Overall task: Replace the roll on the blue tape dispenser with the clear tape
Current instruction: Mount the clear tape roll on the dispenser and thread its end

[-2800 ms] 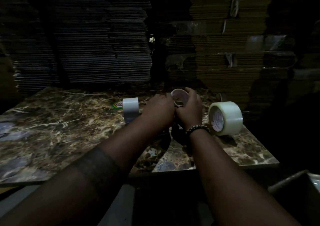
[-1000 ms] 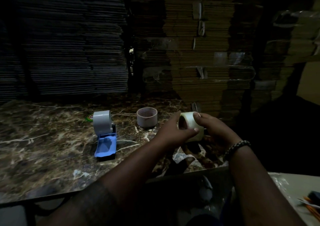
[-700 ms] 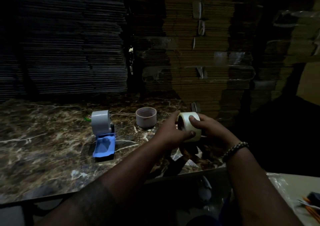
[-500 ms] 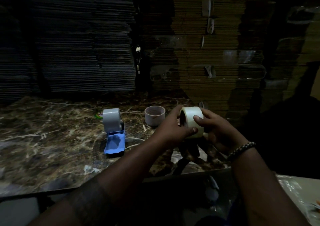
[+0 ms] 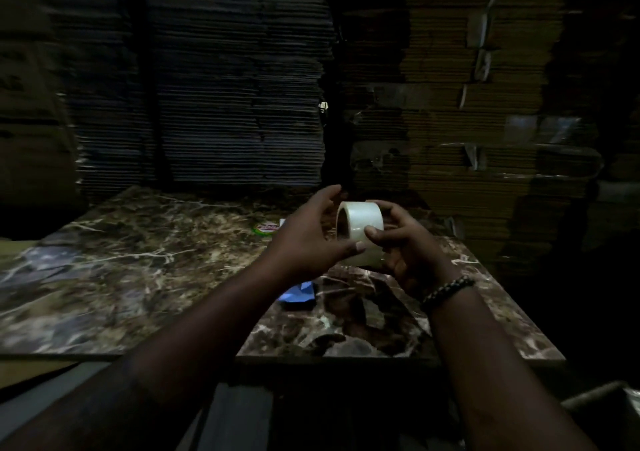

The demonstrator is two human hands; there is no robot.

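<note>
Both hands hold the clear tape roll point(image 5: 362, 224) in the air above the marble table point(image 5: 138, 263). My left hand point(image 5: 308, 236) grips its left side, thumb underneath. My right hand point(image 5: 401, 243) grips its right side, thumb pressed on the outer band. The roll's hollow core faces left. The blue tape dispenser point(image 5: 298, 293) lies on the table under my left forearm; only its blue base shows, the rest is hidden. The empty cardboard core is hidden behind my hands.
A small round label with a green rim point(image 5: 266, 228) lies on the table behind my left hand. Tall stacks of flattened cardboard point(image 5: 221, 97) rise just behind the table. A grey bin edge point(image 5: 602, 405) shows at the lower right. The scene is dim.
The view has swung, so the table and dispenser now sit lower and further right. My hands still hold the clear roll, now over the dispenser. The empty core has gone out of sight.
</note>
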